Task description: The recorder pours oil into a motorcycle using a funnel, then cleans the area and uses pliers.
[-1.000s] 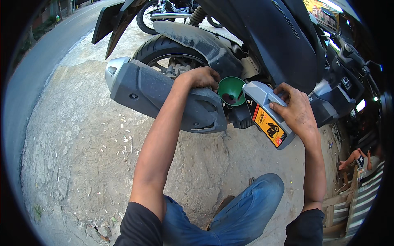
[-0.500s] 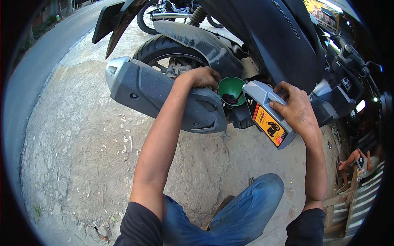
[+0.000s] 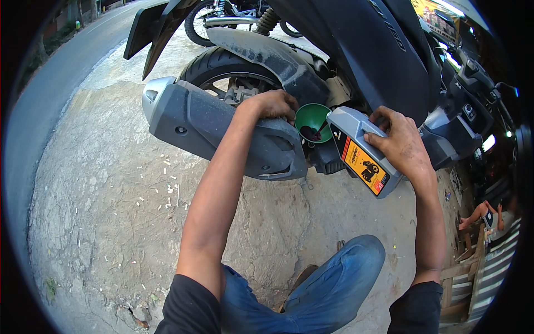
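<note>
My right hand (image 3: 401,142) grips a grey plastic oil bottle (image 3: 347,119) with a yellow, orange and black label. The bottle is tilted, its mouth over the right rim of a green funnel (image 3: 311,115). Dark reddish oil (image 3: 307,132) runs into the funnel and lies in its bottom. At the funnel's left rim my left hand (image 3: 275,104) has its fingers curled; the fingertips are partly hidden. Beneath that wrist is the grey exhaust cover (image 3: 214,119) of a dark scooter (image 3: 384,61). Where the funnel's spout ends is hidden.
The scooter's rear wheel (image 3: 200,69) and mudguard (image 3: 278,58) stand behind the exhaust. Another motorcycle (image 3: 228,21) is parked beyond. A road (image 3: 67,64) runs along the left. Someone sits (image 3: 492,220) at far right by a wooden bench (image 3: 470,273). Small white scraps (image 3: 169,189) litter the concrete.
The bottle has tipped slightly further, its mouth end shifting a little left over the funnel while its base has risen. My left hand has stayed in place.
</note>
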The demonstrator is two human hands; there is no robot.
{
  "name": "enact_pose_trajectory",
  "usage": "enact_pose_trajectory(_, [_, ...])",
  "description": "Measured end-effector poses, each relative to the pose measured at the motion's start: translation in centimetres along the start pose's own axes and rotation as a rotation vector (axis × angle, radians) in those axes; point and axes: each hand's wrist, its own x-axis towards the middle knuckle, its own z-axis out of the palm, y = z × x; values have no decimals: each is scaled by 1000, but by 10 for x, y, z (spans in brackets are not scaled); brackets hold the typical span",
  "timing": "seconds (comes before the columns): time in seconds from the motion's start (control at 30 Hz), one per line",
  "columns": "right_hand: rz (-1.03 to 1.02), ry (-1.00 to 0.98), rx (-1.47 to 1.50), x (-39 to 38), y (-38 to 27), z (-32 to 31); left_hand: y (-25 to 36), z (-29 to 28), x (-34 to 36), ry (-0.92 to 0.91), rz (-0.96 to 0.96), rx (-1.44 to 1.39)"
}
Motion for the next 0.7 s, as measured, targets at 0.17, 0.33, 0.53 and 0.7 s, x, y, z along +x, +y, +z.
enact_pose_trajectory(0.17, [4,-22,-7,-1,-5,-2,-4,-1,3,4,16,26])
enact_pose_trajectory(0.33, [-6,-4,-6,1,-4,0,-3,-1,1,18,22,66])
enact_pose_trajectory(0.53, [-11,5,1,2,-2,1,0,-1,-1,-4,8,38])
enact_pose_trajectory(0.7, [-25,22,-1,3,-2,2,1,0,-2,8,-15,32])
